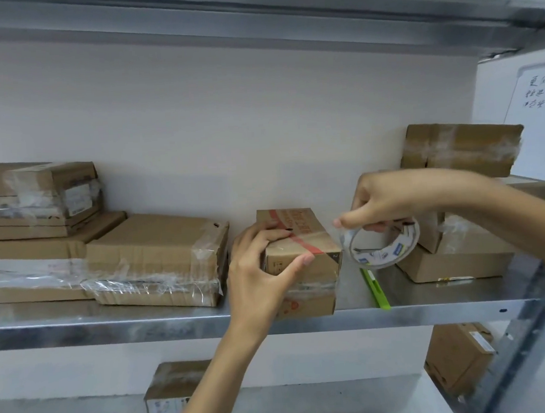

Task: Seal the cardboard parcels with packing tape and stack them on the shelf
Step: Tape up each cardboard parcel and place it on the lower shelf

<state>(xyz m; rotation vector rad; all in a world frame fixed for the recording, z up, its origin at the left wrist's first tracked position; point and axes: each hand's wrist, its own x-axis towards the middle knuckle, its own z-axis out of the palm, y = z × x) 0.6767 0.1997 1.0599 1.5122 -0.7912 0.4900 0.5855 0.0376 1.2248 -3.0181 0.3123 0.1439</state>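
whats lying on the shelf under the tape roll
A green tool lies on the metal shelf below the tape roll that the right hand holds; the roll hides its far end.

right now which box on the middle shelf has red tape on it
The small box in the middle, gripped by the left hand. A red strip crosses its top; the other boxes show only clear tape.
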